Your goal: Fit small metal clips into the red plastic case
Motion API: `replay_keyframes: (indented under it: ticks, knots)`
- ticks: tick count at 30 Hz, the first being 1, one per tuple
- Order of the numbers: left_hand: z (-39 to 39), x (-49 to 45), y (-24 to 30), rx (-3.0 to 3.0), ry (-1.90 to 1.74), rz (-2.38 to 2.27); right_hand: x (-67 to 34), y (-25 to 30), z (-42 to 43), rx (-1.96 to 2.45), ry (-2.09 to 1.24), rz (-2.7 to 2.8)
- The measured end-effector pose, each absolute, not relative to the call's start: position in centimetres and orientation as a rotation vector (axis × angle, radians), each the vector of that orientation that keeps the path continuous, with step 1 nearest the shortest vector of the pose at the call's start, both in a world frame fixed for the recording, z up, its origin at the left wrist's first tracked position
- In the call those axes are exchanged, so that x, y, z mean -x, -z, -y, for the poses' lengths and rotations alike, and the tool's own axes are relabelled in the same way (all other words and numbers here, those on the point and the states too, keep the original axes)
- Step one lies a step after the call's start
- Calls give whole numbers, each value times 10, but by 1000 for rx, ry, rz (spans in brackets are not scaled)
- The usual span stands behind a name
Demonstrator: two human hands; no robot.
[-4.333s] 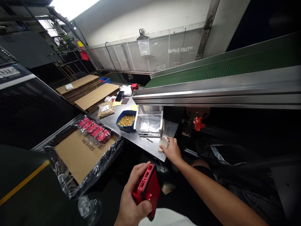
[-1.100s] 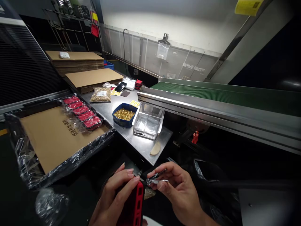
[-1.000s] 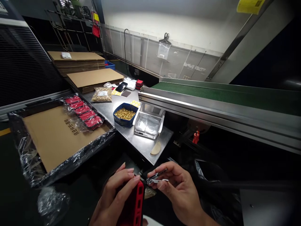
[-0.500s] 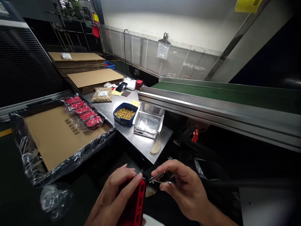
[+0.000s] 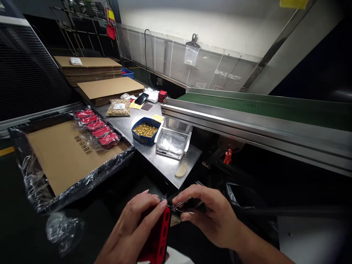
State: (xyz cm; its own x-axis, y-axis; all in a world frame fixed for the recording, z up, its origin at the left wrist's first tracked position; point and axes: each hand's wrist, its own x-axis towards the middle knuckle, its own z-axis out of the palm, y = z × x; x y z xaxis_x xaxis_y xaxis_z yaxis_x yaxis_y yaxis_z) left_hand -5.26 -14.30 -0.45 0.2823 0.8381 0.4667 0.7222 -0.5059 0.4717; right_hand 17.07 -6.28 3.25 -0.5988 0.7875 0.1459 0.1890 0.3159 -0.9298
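**One red case [image 5: 154, 240], one small metal clipper [image 5: 182, 202], corner to tip**

In the head view, the left hand [image 5: 132, 225] grasps the red case, which stands on edge low in the middle, its slotted side facing right. The fingers curve over its top. The right hand [image 5: 216, 216] pinches the clipper, thumb below and fingers above, with its arms spread and its tip at the case's top corner; whether the two touch cannot be told.

Beyond the hands, on the metal table [image 5: 167, 169], a beige half-round piece [image 5: 181, 170] lies near the corner. Behind it sits a white-sided box [image 5: 169, 154] of clear plastic, just beside a blue bin [image 5: 143, 140] of gold-coloured pieces [image 5: 145, 129]. Farther back are a labelled bag [image 5: 118, 110] of similar pieces and a dark phone [image 5: 141, 98]. To the left, a plastic-lined black tray [image 5: 103, 176] holds a cardboard sheet [image 5: 64, 157] and a row of wrapped red items [image 5: 96, 126]. A green conveyor belt [image 5: 225, 104] runs off to the right.
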Motion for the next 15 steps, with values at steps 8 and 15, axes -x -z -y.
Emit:
replay_keyframes:
  ticks: [8,15]
  knots:
    - [142,53,7,-2375,-1016,-1402,-170,-31,62,890,-1312,1983]
    - [142,53,6,-2370,-1001,-1430,-173,-24,66,977,-1347,1735]
